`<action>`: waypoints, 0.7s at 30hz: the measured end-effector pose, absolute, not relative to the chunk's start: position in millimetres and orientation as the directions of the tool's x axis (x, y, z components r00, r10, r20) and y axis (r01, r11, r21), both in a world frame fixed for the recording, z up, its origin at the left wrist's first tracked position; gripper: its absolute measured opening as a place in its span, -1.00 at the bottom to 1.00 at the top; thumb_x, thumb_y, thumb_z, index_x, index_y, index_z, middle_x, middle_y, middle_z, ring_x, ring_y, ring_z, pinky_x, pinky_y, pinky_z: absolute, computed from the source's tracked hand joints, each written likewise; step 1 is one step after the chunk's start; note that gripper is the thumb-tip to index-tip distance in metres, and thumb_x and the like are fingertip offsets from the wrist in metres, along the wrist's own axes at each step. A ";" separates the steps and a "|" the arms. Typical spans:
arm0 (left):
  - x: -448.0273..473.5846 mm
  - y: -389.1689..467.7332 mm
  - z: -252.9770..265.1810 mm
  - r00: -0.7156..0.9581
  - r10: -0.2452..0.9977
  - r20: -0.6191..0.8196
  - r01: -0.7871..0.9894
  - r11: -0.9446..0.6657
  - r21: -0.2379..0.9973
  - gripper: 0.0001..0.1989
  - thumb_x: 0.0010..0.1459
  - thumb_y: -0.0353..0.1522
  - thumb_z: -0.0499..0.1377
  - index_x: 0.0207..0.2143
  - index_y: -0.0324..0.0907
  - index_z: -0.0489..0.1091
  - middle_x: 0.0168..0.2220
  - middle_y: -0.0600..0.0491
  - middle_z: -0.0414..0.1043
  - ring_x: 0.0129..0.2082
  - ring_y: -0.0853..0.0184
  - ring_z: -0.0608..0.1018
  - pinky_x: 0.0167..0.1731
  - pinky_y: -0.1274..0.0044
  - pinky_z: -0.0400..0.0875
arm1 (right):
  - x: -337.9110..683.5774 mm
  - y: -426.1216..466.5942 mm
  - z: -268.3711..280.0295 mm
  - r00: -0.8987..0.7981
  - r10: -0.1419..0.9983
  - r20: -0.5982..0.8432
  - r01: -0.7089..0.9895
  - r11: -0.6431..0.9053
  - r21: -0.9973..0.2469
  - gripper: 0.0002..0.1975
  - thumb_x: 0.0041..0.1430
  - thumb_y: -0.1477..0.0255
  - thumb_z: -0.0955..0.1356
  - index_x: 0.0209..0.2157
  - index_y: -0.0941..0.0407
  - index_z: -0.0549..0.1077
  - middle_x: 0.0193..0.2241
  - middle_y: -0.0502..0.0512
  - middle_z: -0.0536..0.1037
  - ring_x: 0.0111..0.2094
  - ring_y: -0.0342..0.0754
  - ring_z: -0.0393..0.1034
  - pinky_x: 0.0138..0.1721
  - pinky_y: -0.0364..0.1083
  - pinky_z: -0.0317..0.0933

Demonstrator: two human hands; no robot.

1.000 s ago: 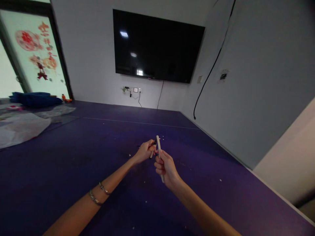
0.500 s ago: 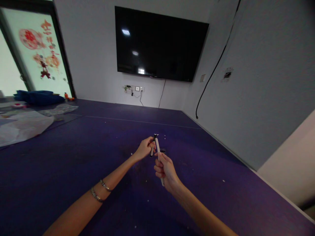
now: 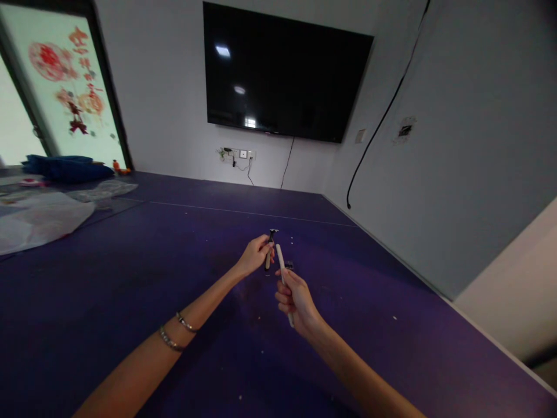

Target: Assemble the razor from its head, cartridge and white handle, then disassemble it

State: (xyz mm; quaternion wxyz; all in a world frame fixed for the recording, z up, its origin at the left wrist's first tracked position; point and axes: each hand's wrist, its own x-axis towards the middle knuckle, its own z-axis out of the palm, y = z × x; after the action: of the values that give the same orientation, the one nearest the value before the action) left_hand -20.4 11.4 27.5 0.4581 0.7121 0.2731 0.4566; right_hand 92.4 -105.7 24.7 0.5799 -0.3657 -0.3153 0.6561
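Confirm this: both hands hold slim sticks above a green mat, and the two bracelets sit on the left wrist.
One detail is wrong: the mat is dark purple, not green, as the head view shows. The left hand and right hand do hold slim sticks, and the two bracelets are on the left wrist.

Left hand (image 3: 255,255): closed around a short stick-like tool (image 3: 270,251) with a dark tip, held upright.
Right hand (image 3: 295,299): gripping a white pen-like stick (image 3: 282,268) — tilted, its top end just beside the tool.
Left wrist: two bracelets (image 3: 176,334).
Floor: purple mat (image 3: 130,273) (flecked with white bits), a small dark piece (image 3: 289,266) near the hands.
Wall: black screen (image 3: 282,75).
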 end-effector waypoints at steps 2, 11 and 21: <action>-22.0 13.1 27.4 0.449 0.800 0.399 -0.039 -0.429 0.903 -0.88 0.13 -0.34 0.01 -0.37 -0.23 0.20 -0.56 0.14 0.31 -0.63 0.46 0.43 -0.65 0.64 0.31 | 94.1 -104.9 33.0 -0.054 0.996 -0.072 -0.539 -0.090 -0.838 -0.71 -0.06 0.25 0.38 -0.39 0.11 0.27 -0.75 -0.27 -0.01 -0.76 -0.36 -0.29 -0.75 -0.29 -0.44; -19.0 7.4 23.3 0.502 0.778 0.379 -0.033 -0.420 0.907 -0.88 0.11 -0.34 0.03 -0.42 -0.22 0.19 -0.58 0.15 0.32 -0.64 0.47 0.41 -0.61 0.62 0.31 | 91.5 -95.9 39.4 -0.059 0.997 -0.041 -0.567 -0.068 -0.821 -0.74 -0.05 0.28 0.38 -0.41 0.11 0.25 -0.75 -0.26 -0.02 -0.76 -0.36 -0.29 -0.75 -0.29 -0.44; -15.2 6.5 16.4 0.503 0.769 0.395 0.044 -0.479 0.877 -0.88 0.09 -0.38 0.04 -0.48 -0.22 0.19 -0.60 0.17 0.29 -0.62 0.50 0.38 -0.61 0.66 0.25 | 95.8 -95.2 48.7 -0.063 0.998 -0.019 -0.584 -0.052 -0.810 -0.75 -0.05 0.30 0.38 -0.41 0.12 0.25 -0.75 -0.26 0.01 -0.75 -0.36 -0.29 -0.75 -0.29 -0.44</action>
State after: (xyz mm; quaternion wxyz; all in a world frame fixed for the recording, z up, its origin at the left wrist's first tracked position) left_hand -15.2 6.5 16.4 0.4330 0.7509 0.2705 0.4188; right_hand 95.8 -95.2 48.7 0.6064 -0.3176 -0.3257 0.6522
